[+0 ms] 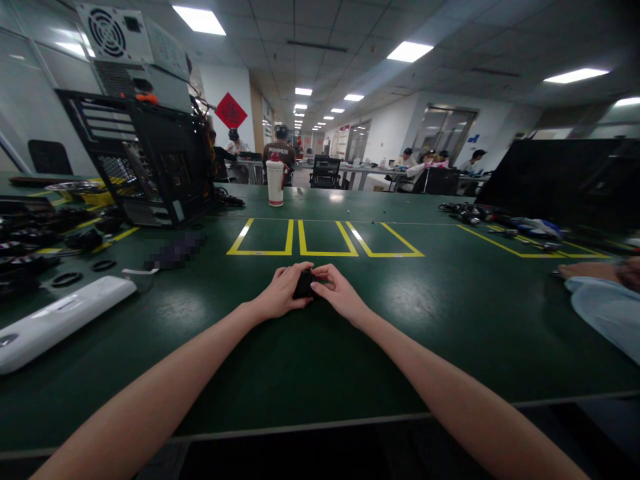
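Note:
Both hands meet at the middle of the green table, around a small black object. My left hand is curled over its left side, thumb at the near edge. My right hand grips its right side between thumb and fingers. The fingers cover much of the object, so its exact kind cannot be made out. Just beyond the hands, yellow tape outlines mark the tabletop.
At left stand a black computer case with a power supply on top, and a long white device. A white cup stands at the back. Cables and a dark monitor are at right, near another person's sleeve.

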Motion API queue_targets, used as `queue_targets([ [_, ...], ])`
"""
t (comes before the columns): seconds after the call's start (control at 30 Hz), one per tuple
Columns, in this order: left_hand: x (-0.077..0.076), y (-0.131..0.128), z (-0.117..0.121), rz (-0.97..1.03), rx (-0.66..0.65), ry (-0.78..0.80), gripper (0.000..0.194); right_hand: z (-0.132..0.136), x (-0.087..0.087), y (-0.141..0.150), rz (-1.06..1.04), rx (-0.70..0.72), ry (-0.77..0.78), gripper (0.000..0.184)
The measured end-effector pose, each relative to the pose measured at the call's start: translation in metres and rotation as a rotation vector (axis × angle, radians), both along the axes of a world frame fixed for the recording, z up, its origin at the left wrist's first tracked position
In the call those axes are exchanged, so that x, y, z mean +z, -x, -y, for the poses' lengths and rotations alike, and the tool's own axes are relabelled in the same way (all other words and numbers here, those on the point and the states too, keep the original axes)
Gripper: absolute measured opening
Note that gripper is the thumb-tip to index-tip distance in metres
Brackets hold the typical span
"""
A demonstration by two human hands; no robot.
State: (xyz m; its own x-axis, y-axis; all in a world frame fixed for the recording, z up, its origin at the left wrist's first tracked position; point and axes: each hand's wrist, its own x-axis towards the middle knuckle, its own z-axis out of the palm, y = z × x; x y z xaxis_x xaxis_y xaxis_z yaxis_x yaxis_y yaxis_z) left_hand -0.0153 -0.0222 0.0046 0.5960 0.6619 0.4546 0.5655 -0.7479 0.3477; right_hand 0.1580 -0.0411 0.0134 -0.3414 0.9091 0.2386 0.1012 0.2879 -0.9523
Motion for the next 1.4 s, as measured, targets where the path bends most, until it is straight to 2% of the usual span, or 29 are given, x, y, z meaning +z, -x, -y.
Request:
queue_targets([
  [0.17, -0.0003, 0.0005, -0.0003, -0.001, -0.001, 0.007, 0.066, -0.0016, -0.002, -0.0024, 0.067, 0.007, 0.012, 0.035],
  [0.33, 0.0003, 0.0005, 0.0002, -0.001, -0.001, 0.006, 0.065, -0.0004, -0.0002, -0.0007, 0.007, 0.042, 0.03, 0.03],
  [0.53, 0.0011, 0.0002, 0.0008, 0.003, 0.005, 0.008, 0.065, 0.0004, -0.0006, 0.0001, -0.027, 0.019, -0.031, 0.019],
  [0.77, 0.0004, -0.0001, 0.0002, 0.008, 0.003, 0.009, 0.065, -0.0025, -0.0008, -0.0002, 0.03, -0.01, 0.017, 0.033],
  [1.0, 0.0003, 0.0001, 0.0007, 0.004, 0.003, 0.004, 0.065, 0.0002, 0.0006, 0.0014, -0.048, 0.042, 0.045, 0.029],
  [1.17, -0.0001, 0.0004, 0.0002, 0.008, 0.002, 0.005, 0.066, 0.0018, 0.0031, 0.0024, -0.042, 0.022, -0.004, 0.02],
  [1.4, 0.0018, 0.0009, 0.0017, 0.008, -0.002, 0.017, 0.065, -0.0014, 0.0003, -0.0016, 0.051, -0.009, 0.008, 0.033],
])
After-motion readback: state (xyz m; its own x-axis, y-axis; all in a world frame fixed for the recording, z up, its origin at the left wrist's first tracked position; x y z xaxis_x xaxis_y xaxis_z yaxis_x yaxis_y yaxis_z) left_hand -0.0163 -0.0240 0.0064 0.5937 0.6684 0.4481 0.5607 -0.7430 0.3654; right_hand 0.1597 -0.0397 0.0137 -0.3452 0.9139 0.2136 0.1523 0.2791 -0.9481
